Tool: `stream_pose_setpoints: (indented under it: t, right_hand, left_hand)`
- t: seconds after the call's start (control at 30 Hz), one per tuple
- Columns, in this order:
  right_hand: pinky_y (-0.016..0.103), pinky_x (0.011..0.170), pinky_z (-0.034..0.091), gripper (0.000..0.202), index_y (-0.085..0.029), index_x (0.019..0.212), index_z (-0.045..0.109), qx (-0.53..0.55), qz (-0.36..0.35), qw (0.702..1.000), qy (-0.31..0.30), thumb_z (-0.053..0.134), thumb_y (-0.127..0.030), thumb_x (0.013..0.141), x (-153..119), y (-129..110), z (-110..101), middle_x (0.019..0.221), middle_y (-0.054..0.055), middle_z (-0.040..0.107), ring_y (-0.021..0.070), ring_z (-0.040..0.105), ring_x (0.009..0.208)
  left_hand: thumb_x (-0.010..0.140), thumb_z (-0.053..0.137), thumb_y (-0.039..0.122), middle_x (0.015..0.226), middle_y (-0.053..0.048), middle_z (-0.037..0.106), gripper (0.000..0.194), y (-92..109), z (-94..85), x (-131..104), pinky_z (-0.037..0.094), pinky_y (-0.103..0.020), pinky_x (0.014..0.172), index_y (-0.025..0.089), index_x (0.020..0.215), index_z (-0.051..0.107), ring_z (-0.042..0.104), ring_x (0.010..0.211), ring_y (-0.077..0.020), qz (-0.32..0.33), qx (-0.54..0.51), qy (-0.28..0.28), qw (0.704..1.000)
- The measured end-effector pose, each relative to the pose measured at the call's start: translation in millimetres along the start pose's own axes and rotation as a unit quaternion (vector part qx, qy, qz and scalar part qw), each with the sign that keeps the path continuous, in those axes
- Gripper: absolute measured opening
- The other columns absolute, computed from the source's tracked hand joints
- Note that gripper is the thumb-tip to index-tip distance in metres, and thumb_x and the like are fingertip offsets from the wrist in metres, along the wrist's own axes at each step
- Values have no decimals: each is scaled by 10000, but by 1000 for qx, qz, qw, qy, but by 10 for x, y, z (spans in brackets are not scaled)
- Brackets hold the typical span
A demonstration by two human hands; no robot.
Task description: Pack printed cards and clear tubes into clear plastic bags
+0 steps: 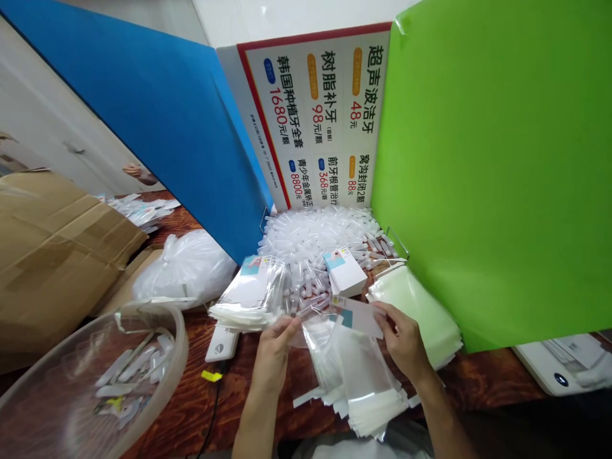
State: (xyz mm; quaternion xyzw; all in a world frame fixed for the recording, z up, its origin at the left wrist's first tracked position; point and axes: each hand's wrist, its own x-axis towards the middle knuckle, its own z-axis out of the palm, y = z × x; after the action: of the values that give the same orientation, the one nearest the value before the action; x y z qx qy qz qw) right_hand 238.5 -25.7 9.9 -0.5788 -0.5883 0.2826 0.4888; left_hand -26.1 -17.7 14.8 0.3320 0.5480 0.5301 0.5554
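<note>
My right hand (402, 335) pinches a white and teal printed card (361, 317) by its right end. My left hand (277, 344) is closed, thumb against fingers, at the edge of a clear plastic bag (313, 338). Between my forearms, a loose pile of clear bags (368, 379) fans out toward me. Just beyond the held card stands a stack of similar cards (347, 273). Left of it lies a pile of bags with cards inside (251, 290). A heap of small whitish plastic tubes (315, 236) spreads behind them.
Blue (157, 108) and green (497, 159) panels flank a printed price board (318, 121). At left are a translucent bin (179, 344), a cardboard box (57, 242) and a knotted white bag (184, 268). Pale bags (421, 312) are stacked right; a white power strip (222, 341) lies near my left hand.
</note>
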Motion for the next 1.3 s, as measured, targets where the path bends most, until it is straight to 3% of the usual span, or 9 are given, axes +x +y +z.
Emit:
stream_pose_setpoints:
  t: [0.1, 0.23, 0.4, 0.5, 0.63, 0.83, 1.07, 1.2, 1.3]
  right_hand:
    - [354, 872, 547, 232, -229, 1056, 735, 11, -21, 997, -73, 562, -346, 956, -62, -17, -25, 1061, 75, 763, 250, 700, 974]
    - [331, 833, 553, 227, -226, 1014, 752, 60, 3, 991, -116, 590, -369, 942, -100, -18, -39, 1029, 71, 767, 241, 701, 922]
    - [292, 750, 538, 254, -204, 1016, 747, 131, 55, 984, -104, 642, -408, 907, -135, 62, -36, 994, 73, 748, 223, 678, 858]
    - [259, 613, 502, 295, -197, 1055, 732, 162, 86, 979, -94, 662, -434, 893, -130, 75, 23, 865, 48, 715, 173, 623, 691]
    - [229, 477, 415, 361, -194, 1140, 691, 205, 119, 967, -92, 654, -457, 894, -105, -22, 211, 719, 0, 629, 116, 500, 522]
    - [228, 497, 445, 403, -228, 1246, 593, 266, 117, 954, -76, 642, -411, 891, -123, -209, 533, 839, 12, 652, 132, 556, 593]
    - [240, 581, 478, 250, -204, 984, 655, 307, 111, 945, -2, 748, -369, 820, -43, -264, 596, 749, -9, 639, 122, 571, 600]
    - [261, 630, 486, 270, -204, 1006, 679, 401, 126, 907, -8, 761, -363, 804, -7, -308, 674, 821, 9, 668, 123, 565, 633]
    - [256, 606, 479, 307, -213, 1010, 656, 466, 141, 873, -24, 787, -343, 765, -15, -338, 744, 821, 6, 668, 128, 568, 635]
  left_hand:
    - [558, 905, 432, 676, -7, 666, 337, 101, 40, 35, 461, -248, 695, 159, 660, 738, 590, 700, -149, -3, -56, 16, 998]
    - [551, 915, 408, 704, -6, 696, 330, 138, 78, 64, 462, -237, 701, 158, 700, 760, 604, 713, -146, -20, -42, 23, 999]
    - [645, 869, 410, 733, 0, 700, 283, 134, 21, 60, 467, -239, 739, 164, 738, 764, 615, 743, -155, 22, 22, 21, 999]
    - [681, 846, 409, 729, 8, 707, 250, 137, 14, 29, 472, -228, 748, 177, 733, 767, 627, 742, -151, 48, 52, 3, 998]
    - [705, 821, 449, 840, -46, 775, 289, 87, 129, -48, 520, -264, 794, 173, 786, 793, 696, 831, -205, 19, 45, -40, 998]
    - [647, 869, 435, 1072, -107, 779, 479, -30, 312, -83, 541, -379, 941, 154, 1023, 774, 710, 1026, -277, -14, -22, 30, 999]
    - [651, 868, 422, 1061, -105, 778, 489, 213, 259, -31, 561, -385, 908, 153, 1037, 734, 727, 998, -282, 15, -81, 29, 996]
    - [674, 863, 403, 1196, -113, 734, 560, 110, 391, -78, 489, -378, 1028, 165, 1148, 683, 654, 1178, -281, 49, -72, 60, 994]
    - [674, 862, 413, 1240, -138, 708, 671, -37, 488, -137, 487, -405, 1028, 166, 1252, 626, 644, 1193, -300, 52, -40, 58, 996]
